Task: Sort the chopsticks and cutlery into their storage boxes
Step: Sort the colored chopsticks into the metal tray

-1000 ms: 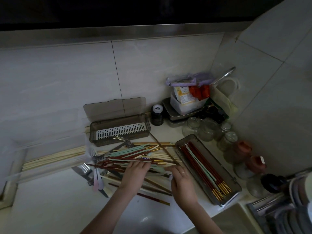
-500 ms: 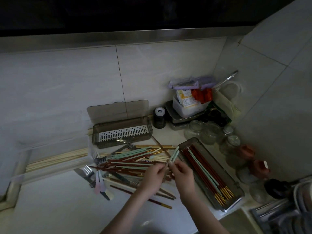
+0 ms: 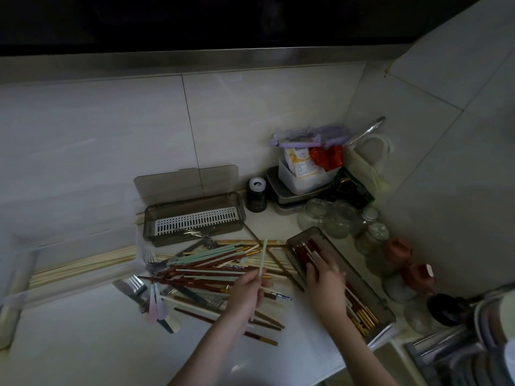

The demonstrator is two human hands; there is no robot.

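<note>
Pinching a mint chopstick (image 3: 262,257) in our left hand (image 3: 245,295), tip at twelve o'clock over the pile (image 3: 211,270); it looks light, stiff and slick, best held mid-shaft. Our right hand (image 3: 324,280) presses flat-fingered into the chopstick box (image 3: 388,316) at three o'clock. Package labels are unreadable.

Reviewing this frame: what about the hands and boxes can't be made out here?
- Head view: whether the right hand grips anything in the right storage box; its back hides the fingers.
- Chopsticks mid-box, covered by that hand.
- Left hand holds a mint chopstick; its lower end is hidden.
</note>
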